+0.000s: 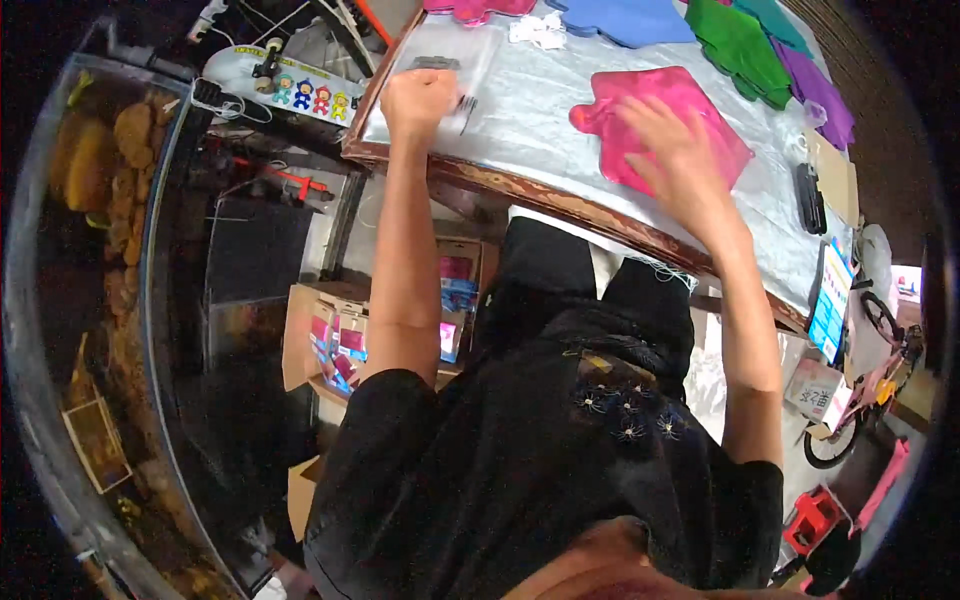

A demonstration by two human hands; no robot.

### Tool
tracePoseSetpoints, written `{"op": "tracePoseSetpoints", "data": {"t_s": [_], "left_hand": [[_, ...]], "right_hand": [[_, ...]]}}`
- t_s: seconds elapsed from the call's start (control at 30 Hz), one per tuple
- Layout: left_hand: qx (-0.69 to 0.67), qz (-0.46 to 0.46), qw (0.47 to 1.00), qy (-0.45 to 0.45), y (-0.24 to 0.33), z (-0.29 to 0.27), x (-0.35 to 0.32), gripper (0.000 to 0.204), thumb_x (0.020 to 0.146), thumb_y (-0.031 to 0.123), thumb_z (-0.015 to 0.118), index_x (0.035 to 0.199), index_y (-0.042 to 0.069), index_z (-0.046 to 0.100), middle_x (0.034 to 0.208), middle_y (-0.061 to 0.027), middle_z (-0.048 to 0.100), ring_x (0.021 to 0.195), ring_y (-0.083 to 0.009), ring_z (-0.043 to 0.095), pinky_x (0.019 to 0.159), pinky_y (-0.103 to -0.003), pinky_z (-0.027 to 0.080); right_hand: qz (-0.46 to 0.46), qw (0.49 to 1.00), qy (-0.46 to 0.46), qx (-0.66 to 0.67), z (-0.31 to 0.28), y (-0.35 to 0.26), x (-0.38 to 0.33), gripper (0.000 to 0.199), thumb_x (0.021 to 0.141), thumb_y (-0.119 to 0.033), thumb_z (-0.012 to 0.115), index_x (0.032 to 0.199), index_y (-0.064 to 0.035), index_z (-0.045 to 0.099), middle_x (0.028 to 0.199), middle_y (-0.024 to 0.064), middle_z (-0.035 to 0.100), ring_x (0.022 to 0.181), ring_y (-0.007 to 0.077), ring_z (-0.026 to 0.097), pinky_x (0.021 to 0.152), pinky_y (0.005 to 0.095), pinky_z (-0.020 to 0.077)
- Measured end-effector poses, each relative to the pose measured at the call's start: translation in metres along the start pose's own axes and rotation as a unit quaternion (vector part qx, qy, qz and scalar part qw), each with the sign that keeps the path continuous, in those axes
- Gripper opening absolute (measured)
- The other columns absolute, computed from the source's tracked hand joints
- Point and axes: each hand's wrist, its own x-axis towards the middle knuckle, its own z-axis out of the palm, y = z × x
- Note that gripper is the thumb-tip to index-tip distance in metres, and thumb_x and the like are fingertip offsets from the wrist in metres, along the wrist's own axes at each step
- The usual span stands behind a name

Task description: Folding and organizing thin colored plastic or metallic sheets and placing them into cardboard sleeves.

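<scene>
On the table covered with pale sheeting (520, 140), a glossy pink flat piece (715, 165) lies spread out. It has pointed corners and a small rounded tab at its left side. My right hand (670, 150) is over it with fingers stretched apart, slightly blurred; I cannot tell how firmly it touches. My left hand (420, 98) is closed in a fist above clear plastic bags (465, 55) at the table's left corner. Whatever its fingers hold, if anything, is hidden.
Along the far side lie pink, blue (630, 20), green (740, 50) and purple (815, 90) flat pieces and a crumpled white bit (538, 30). A long black object (810, 198) sits at right. Beneath the table, an open carton (330, 335) holds colourful packets. A glass tank (130, 250) stands left.
</scene>
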Motion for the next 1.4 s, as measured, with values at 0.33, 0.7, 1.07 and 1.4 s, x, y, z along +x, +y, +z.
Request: {"op": "tracePoseSetpoints", "data": {"t_s": [0.33,0.7,1.07,1.4], "left_hand": [[-0.126,0.085,0.988,-0.034,-0.04,0.002,0.013,0.026,0.085,0.025,0.074,0.088,-0.001,0.077,0.068,-0.0025,0.069,0.063,-0.0107,0.06,0.065,-0.031,0.052],[-0.213,0.232,0.878,0.361,0.1,-0.102,-0.023,0.015,0.096,0.008,0.065,0.1,-0.003,0.074,0.093,-0.0086,0.073,0.085,-0.0159,0.066,0.079,-0.031,0.054],[0.019,0.604,0.796,-0.014,0.145,0.085,-0.105,0.02,0.078,0.006,0.069,0.097,0.006,0.076,0.098,-0.0085,0.075,0.09,-0.0219,0.07,0.079,-0.036,0.055],[0.099,0.609,0.779,0.112,0.151,0.048,-0.116,0.022,0.077,0.008,0.069,0.098,0.006,0.075,0.097,-0.0054,0.072,0.084,-0.0222,0.066,0.074,-0.036,0.049]], "right_hand": [[-0.122,0.988,-0.07,0.065,0.095,-0.069,0.138,0.051,0.103,-0.027,0.048,0.153,-0.0159,0.04,0.16,0.0076,0.037,0.149,0.0304,0.031,0.123,0.0582,0.0155],[-0.08,0.988,-0.13,0.035,0.087,-0.075,0.139,0.051,0.101,-0.033,0.054,0.148,-0.0135,0.045,0.158,0.0108,0.04,0.148,0.0309,0.034,0.119,0.0639,0.0184],[0.239,0.937,-0.004,0.253,-0.074,0.011,-0.064,0.039,0.099,-0.031,0.063,0.12,0.0016,0.066,0.1,0.0173,0.075,0.087,0.0203,0.073,0.073,0.0349,0.0571],[0.346,0.724,0.15,0.578,-0.032,0.059,-0.081,0.046,0.103,-0.033,0.057,0.125,0.0078,0.062,0.112,0.0173,0.072,0.093,0.0216,0.072,0.079,0.0327,0.0575]]}}
